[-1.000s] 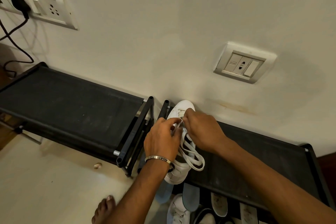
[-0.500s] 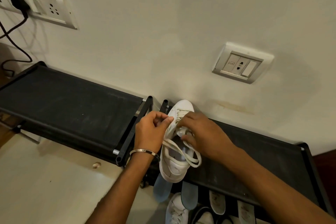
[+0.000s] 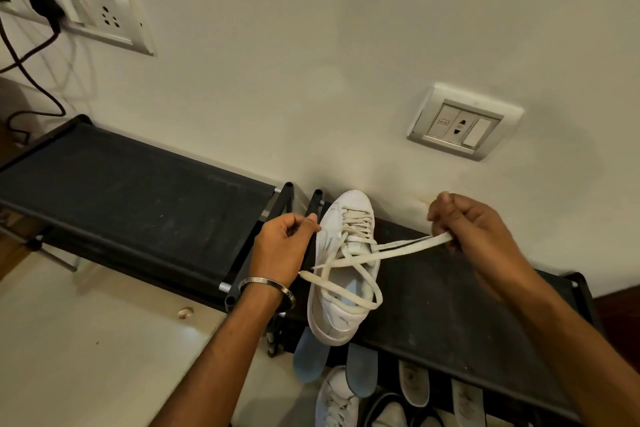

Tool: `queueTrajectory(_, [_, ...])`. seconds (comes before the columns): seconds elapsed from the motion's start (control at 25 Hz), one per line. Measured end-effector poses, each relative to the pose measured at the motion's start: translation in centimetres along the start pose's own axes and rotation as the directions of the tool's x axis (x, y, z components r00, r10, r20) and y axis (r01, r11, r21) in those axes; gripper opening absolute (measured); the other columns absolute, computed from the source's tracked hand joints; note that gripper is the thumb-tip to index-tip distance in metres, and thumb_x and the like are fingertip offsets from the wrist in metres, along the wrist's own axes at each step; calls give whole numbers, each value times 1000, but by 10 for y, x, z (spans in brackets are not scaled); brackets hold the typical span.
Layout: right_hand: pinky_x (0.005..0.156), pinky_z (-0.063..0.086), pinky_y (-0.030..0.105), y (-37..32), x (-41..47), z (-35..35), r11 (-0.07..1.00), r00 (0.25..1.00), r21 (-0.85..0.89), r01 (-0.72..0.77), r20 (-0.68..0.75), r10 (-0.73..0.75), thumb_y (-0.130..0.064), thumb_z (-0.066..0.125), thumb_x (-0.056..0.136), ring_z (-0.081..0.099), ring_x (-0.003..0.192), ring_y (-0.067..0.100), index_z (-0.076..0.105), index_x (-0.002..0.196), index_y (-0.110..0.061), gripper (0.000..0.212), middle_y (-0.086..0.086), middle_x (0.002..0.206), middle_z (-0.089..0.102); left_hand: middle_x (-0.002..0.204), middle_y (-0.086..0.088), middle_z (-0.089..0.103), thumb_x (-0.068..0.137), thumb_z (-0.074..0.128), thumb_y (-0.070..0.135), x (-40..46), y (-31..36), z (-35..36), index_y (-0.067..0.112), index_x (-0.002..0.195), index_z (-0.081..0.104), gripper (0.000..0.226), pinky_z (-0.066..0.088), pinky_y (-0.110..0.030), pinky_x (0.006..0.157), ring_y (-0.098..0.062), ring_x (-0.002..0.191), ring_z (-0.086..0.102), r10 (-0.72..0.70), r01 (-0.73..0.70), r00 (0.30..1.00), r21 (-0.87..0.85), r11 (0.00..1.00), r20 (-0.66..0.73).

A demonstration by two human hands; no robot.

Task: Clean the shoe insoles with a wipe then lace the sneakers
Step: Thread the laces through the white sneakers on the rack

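Our hands are well apart: our right hand grips a loop of flat cream shoelace, our left hand curls beside the white leather sneaker, its hold unclear. The sneaker lies on the black fabric shoe rack, two pale blue insoles below.

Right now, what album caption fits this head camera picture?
Both hands, left hand and right hand, pull the lace of a white sneaker tight on a black rack.
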State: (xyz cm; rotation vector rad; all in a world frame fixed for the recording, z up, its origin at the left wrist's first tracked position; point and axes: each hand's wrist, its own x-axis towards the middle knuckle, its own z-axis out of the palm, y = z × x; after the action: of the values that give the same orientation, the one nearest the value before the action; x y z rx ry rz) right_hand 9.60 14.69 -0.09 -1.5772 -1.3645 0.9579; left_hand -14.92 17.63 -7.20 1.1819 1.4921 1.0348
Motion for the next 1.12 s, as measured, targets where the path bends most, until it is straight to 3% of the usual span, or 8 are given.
queueTrajectory(0.28, [71, 44, 29, 29, 6, -26, 933, 919, -326, -150, -395, 9, -40, 57, 97, 59, 74, 20, 67, 83, -11, 33, 6, 79, 65, 86, 17, 53, 83, 71, 41, -17, -3, 15, 42, 107, 67, 24, 53, -22, 74, 0, 81, 51, 253, -426, 885, 459, 780, 392])
queueTrajectory(0.48, [67, 52, 31, 64, -8, -13, 571, 961, -776, -268, -173, 215, -48, 63, 91, 58, 68, 10, 65, 87, -27, 21, -6, 74, 64, 117, 6, 41, 86, 70, 31, -23, -8, 32, 40, 118, 60, 35, 48, -22, 90, -10, 109, 38, 411, -556, 830, 612, 562, 377])
queueTrajectory(0.6, [79, 55, 38, 58, -13, 16, 603, 990, -786, -137, -132, 54, -44, 68, 88, 62, 78, 12, 67, 89, -31, 13, -9, 82, 67, 108, 7, 50, 82, 74, 38, -18, -11, 35, 32, 98, 68, 19, 50, -24, 79, -9, 100, 44, 491, -550, 825, 596, 586, 278])
queueTrajectory(0.68, [79, 55, 37, 51, -12, 30, 655, 991, -755, -21, -104, -88, -41, 70, 87, 61, 81, 11, 68, 93, -28, 14, -8, 90, 66, 104, 8, 56, 83, 74, 31, -15, -12, 36, 26, 91, 67, 12, 51, -23, 76, -9, 97, 52, 491, -520, 851, 423, 742, 185])
queueTrajectory(0.76, [77, 54, 31, 43, -10, 43, 738, 983, -669, 85, -62, -170, -37, 71, 87, 59, 82, 8, 69, 96, -26, 14, -10, 93, 65, 95, 6, 63, 88, 68, 20, -10, -2, 28, 21, 92, 66, 4, 54, -21, 70, -11, 87, 60, 264, -263, 963, -17, 965, 56])
queueTrajectory(0.92, [79, 52, 29, 33, -6, 64, 801, 980, -570, 184, 41, -196, -38, 72, 86, 60, 89, 7, 70, 102, -27, 19, -12, 100, 67, 67, 2, 59, 96, 59, 28, 11, 8, -11, 17, 92, 66, 14, 39, -18, 45, -8, 54, 49, -202, 58, 961, -580, 813, -187])
queueTrajectory(1.04, [78, 47, 30, 32, -4, 79, 659, 939, -681, 319, 133, -317, -44, 73, 82, 58, 92, 14, 69, 104, -27, 29, -9, 103, 66, 83, 5, 65, 97, 52, 42, 7, 2, -14, 21, 119, 55, 31, 47, -24, 56, -9, 66, 59, -256, 84, 921, -490, 868, -295])
queueTrajectory(1.12, [77, 44, 33, 36, -1, 88, 482, 919, -806, 344, 184, -349, -42, 74, 79, 58, 92, 18, 68, 100, -26, 27, -6, 102, 66, 108, 6, 60, 90, 62, 47, -7, -4, 0, 26, 137, 40, 56, 53, -32, 78, -13, 95, 61, -78, 60, 990, -155, 986, -114])
